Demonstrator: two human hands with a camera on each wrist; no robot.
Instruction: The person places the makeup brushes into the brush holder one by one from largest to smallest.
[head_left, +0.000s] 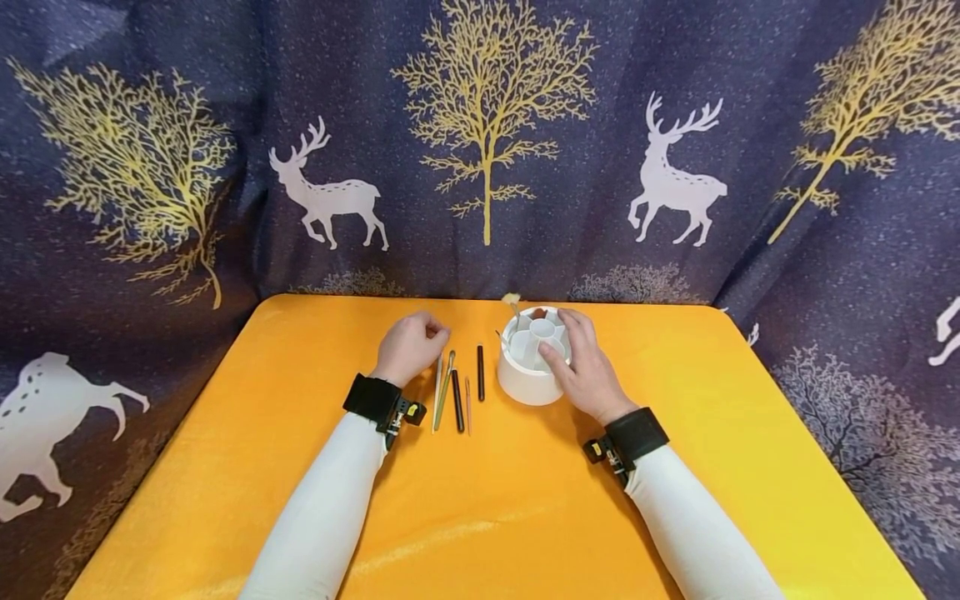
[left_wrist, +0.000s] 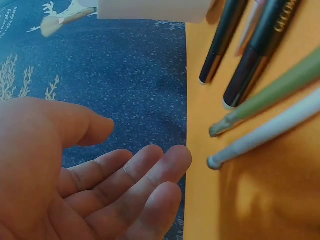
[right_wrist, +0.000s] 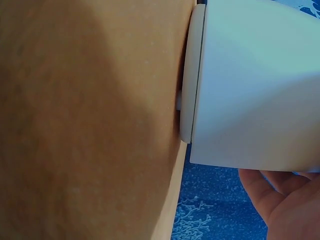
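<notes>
My right hand (head_left: 588,371) grips the right side of a round white rotating organizer (head_left: 525,382), thumb over its rim. Several compartments surround its central cup. A cream-tipped makeup brush (head_left: 512,302) leans out of the far left part, and something reddish-brown (head_left: 538,314) sits at the back. In the right wrist view, fingers (right_wrist: 260,192) lie against the organizer's wall. My left hand (left_wrist: 100,185) holds nothing, its fingers loosely bent. Just to its right lie a white brush (left_wrist: 270,130), a green brush (left_wrist: 285,82) and a thick black brush (left_wrist: 257,57).
A thin pink brush (head_left: 468,407) and a shorter black one (head_left: 481,375) lie between the other brushes and the organizer. All rest on the orange tabletop (head_left: 480,500). A dark blue curtain (head_left: 337,75) with trees and deer hangs behind the table's far edge.
</notes>
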